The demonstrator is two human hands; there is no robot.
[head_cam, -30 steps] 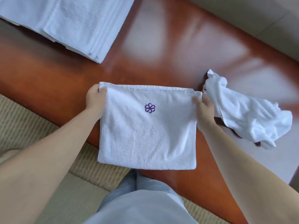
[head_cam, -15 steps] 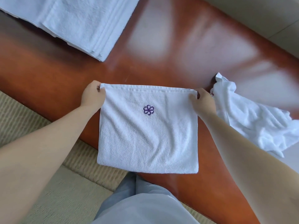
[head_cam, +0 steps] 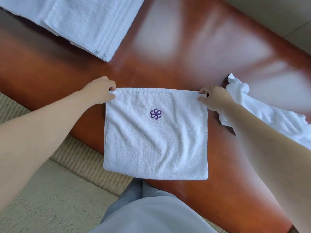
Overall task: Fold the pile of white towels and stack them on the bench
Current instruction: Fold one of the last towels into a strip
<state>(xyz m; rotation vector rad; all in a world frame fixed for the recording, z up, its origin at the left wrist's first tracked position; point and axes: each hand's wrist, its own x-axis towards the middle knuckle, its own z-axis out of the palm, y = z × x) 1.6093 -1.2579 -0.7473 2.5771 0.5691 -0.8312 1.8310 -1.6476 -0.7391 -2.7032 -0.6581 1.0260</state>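
— So, which step is this?
— Mid-fold, I'd say. Nearest, the towel (head_cam: pixel 155 137) hangs doubled over the tabletop (head_cam: pixel 168 71) edge; left hand (head_cam: pixel 99 91) and right hand (head_cam: pixel 212 98) each pinch a top corner, pulling it taut.
— And next?
— Probably another fold, then over to the folded stack (head_cam: pixel 84 22) at far left. A crumpled towel (head_cam: pixel 262 113) waits right.

Left hand (head_cam: pixel 99 91) and right hand (head_cam: pixel 212 97) pinch the top corners of a white towel (head_cam: pixel 155 142) bearing a purple flower emblem (head_cam: pixel 155 114), over the surface (head_cam: pixel 168 68); beyond the towel lies a folded stack (head_cam: pixel 80 21).
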